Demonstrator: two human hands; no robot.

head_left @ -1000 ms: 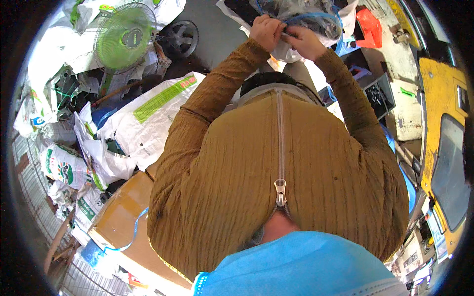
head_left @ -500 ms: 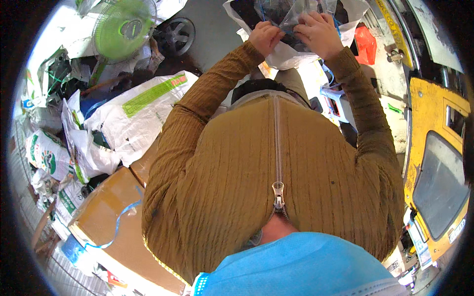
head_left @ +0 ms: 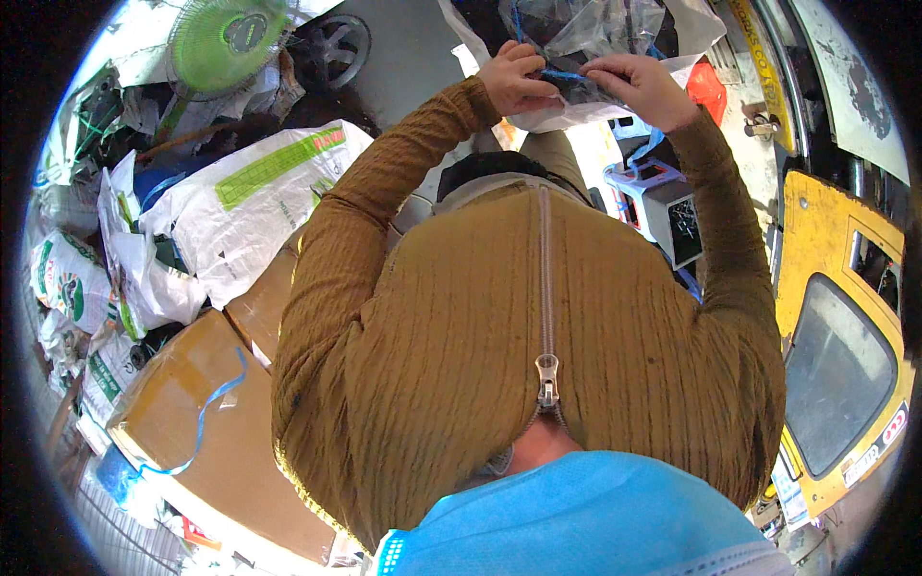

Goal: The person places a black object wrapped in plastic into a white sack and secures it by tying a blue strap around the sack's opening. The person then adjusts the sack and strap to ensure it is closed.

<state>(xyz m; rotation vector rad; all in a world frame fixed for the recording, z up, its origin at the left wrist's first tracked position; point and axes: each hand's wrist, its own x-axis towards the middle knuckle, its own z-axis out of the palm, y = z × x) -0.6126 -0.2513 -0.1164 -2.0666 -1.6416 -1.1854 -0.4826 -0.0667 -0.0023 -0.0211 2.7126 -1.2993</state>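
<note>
At the far side, a white sack [head_left: 698, 27] stands with its mouth spread, and crumpled clear plastic [head_left: 605, 29] lies inside it. A short stretch of blue plastic string [head_left: 563, 75] runs taut across the near side of the mouth. My left hand [head_left: 519, 83] pinches it at one end with curled fingers. At the other end my right hand [head_left: 645, 90] grips it between thumb and fingers. More blue string hangs down over the clear plastic. What lies deeper in the sack is dark and cannot be made out.
A green fan [head_left: 226, 43] and a dark spoked wheel [head_left: 333, 52] stand far left. Printed white sacks [head_left: 259, 206] and a cardboard box [head_left: 206, 422] fill the left side. Right of me are a stool-like plastic piece with a grey bin [head_left: 684, 226] and a yellow machine panel [head_left: 816, 221].
My hands have moved slightly nearer and right. The blue string now shows stretched between them, where before they bunched at the clear plastic. The view has shifted a little.
</note>
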